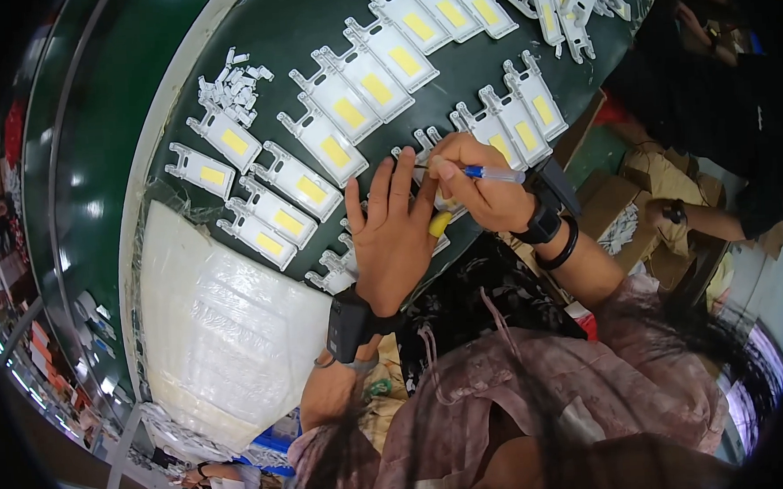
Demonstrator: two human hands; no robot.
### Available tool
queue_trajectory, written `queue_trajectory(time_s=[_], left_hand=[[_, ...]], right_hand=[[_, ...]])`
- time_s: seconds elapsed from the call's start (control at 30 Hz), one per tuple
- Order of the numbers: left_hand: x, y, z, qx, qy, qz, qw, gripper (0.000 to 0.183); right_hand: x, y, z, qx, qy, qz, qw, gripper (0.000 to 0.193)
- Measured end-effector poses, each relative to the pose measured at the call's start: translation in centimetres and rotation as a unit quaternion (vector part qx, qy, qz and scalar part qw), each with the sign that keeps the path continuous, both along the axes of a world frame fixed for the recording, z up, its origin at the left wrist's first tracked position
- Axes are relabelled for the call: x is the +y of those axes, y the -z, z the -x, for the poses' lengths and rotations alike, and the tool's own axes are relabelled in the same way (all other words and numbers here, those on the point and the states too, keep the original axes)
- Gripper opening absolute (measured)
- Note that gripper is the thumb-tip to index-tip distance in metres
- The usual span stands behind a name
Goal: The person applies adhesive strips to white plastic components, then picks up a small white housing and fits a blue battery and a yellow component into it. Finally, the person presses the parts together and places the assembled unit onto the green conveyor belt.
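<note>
My left hand (393, 231) lies flat, fingers spread, on white plastic parts with yellow panels at the near edge of the dark green table (274, 38). A yellow cot covers its thumb tip. My right hand (477, 182) grips a thin blue-tipped pen-like tool (492, 174), its fingertips meeting my left index finger over a white part. Rows of the same white parts (349, 114) with yellow rectangles lie side by side beyond both hands. What lies under the left palm is hidden.
A clear plastic bag of white material (219, 324) lies at the table's left. Small white clips (233, 85) are heaped farther back. Cardboard boxes (637, 196) and another person's arm (709, 219) are on the right; more people sit at the lower left.
</note>
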State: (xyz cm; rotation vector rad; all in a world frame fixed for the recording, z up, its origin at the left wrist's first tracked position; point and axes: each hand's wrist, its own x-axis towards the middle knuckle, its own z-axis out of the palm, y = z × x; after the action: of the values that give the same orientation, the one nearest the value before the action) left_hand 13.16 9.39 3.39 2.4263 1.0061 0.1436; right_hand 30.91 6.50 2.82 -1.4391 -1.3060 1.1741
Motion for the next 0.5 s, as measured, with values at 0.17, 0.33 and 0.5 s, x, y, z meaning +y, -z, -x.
queue_trajectory(time_s=[0.17, 0.33, 0.5], left_hand=[[-0.18, 0.11, 0.20, 0.006, 0.002, -0.006, 1.000, 0.050], [0.03, -0.17, 0.15, 0.003, 0.002, -0.007, 1.000, 0.049], [0.13, -0.02, 0.08, -0.009, 0.000, 0.006, 1.000, 0.066]], right_hand=[[0.10, 0.01, 0.14, -0.024, -0.015, -0.013, 1.000, 0.011], [-0.17, 0.00, 0.10, -0.002, 0.010, 0.005, 1.000, 0.011], [-0.13, 0.05, -0.12, -0.004, 0.005, 0.012, 1.000, 0.013]])
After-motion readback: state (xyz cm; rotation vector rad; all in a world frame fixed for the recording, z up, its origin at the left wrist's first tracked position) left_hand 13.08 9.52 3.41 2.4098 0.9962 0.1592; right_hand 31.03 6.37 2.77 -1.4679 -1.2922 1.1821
